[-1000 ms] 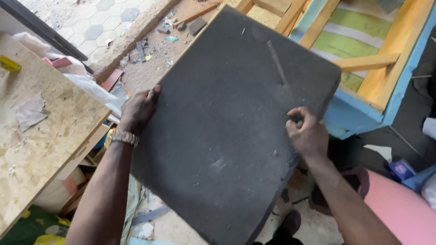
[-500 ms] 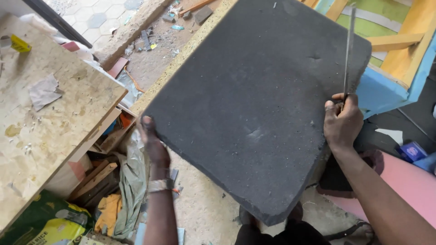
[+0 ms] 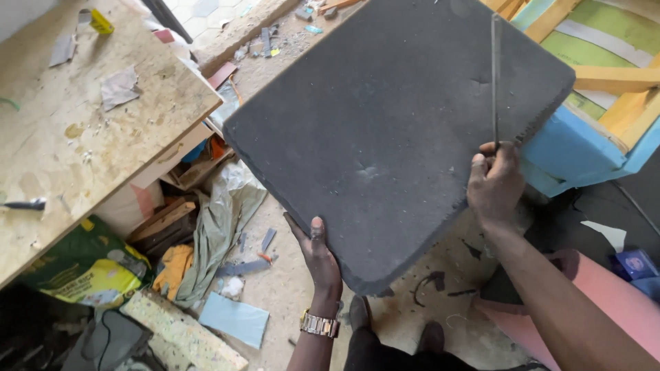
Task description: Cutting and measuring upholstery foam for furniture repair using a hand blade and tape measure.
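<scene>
A large dark grey foam slab [image 3: 392, 137] with rounded corners is held up tilted in front of me. My left hand [image 3: 317, 251], with a metal watch on the wrist, grips its lower left edge from below. At the slab's right edge, my right hand [image 3: 493, 182] grips a thin long blade [image 3: 494, 75] that lies upright across the slab's face, and this hand also rests against the foam.
A chipboard worktable [image 3: 82, 137] with paper scraps stands at left. Beneath it lie wood offcuts, cloth and a green bag [image 3: 89, 268]. A blue and yellow wooden frame [image 3: 605, 117] sits behind the slab at right. Pink foam [image 3: 605, 302] lies at lower right. Foam scraps litter the floor.
The slab has swung up and to the right. My left hand slid from its left edge down to the bottom edge, and the blade now stands upright on the slab.
</scene>
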